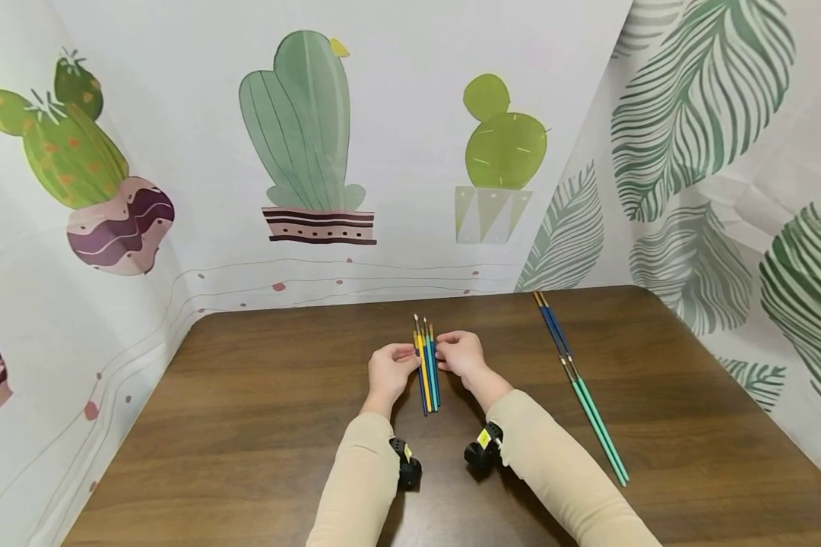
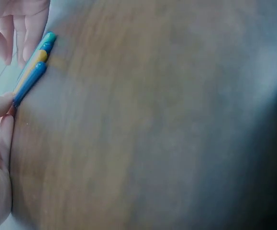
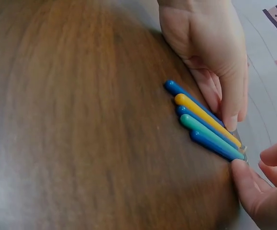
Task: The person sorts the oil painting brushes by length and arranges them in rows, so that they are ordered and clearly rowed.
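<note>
Several slim paintbrushes lie side by side in a bunch on the table, bristles pointing away. Their handles are blue, yellow and teal. At the bunch's left edge, my left hand pinches the outermost blue paintbrush near its ferrule, between thumb and fingers. Opposite it, the thumb of my right hand touches the blue paintbrush on the right edge, while its other fingers stay apart from the thumb. A yellow paintbrush and a teal paintbrush show between the two hands.
Toward the right of the brown wooden table lie two blue paintbrushes, end to end with two mint-green paintbrushes. A printed cloth with cacti and leaves hangs behind the table's back edge.
</note>
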`<act>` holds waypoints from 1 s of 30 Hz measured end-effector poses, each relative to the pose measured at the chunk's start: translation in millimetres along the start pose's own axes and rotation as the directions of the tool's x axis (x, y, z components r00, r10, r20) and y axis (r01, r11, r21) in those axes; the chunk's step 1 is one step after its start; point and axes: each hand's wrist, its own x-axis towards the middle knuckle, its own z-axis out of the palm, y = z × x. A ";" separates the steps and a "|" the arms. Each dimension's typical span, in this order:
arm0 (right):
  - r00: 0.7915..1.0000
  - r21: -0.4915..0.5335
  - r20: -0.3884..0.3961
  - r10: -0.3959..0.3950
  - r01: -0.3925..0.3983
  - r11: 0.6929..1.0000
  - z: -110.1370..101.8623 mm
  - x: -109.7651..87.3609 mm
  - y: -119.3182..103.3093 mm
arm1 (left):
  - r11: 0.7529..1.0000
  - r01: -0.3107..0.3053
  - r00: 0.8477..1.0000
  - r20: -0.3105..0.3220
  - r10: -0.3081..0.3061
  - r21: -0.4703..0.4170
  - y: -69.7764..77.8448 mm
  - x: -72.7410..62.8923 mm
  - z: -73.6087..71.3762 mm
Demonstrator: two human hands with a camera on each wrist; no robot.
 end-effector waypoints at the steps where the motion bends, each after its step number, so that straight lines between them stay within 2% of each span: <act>1: 1.000 0.010 -0.001 0.003 -0.003 1.000 -0.4 0.0 0.4 | 1.000 -0.001 1.000 -0.003 0.001 0.004 -0.4 0.2 0.5; 7: 1.000 0.043 0.000 0.014 -0.014 0.999 0.4 1.4 2.9 | 1.000 0.000 1.000 -0.003 0.000 0.001 0.0 -0.6 0.6; 13: 0.997 -0.094 0.010 -0.072 0.073 0.993 3.8 1.0 4.0 | 1.000 -0.011 1.000 0.001 0.011 -0.007 -0.1 -0.2 0.4; 18: 0.990 -0.219 0.000 -0.138 0.134 0.966 6.0 2.4 5.1 | 1.000 -0.005 1.000 0.003 0.005 -0.006 0.3 0.2 0.3; 25: 0.979 -0.398 0.015 -0.202 0.191 0.897 7.4 3.1 1.6 | 1.000 0.007 1.000 -0.009 -0.007 0.000 -2.3 2.2 0.9; 30: 0.977 -0.443 -0.008 -0.213 0.187 0.877 4.3 3.6 0.2 | 1.000 0.013 1.000 -0.006 -0.013 0.003 -3.6 3.1 2.1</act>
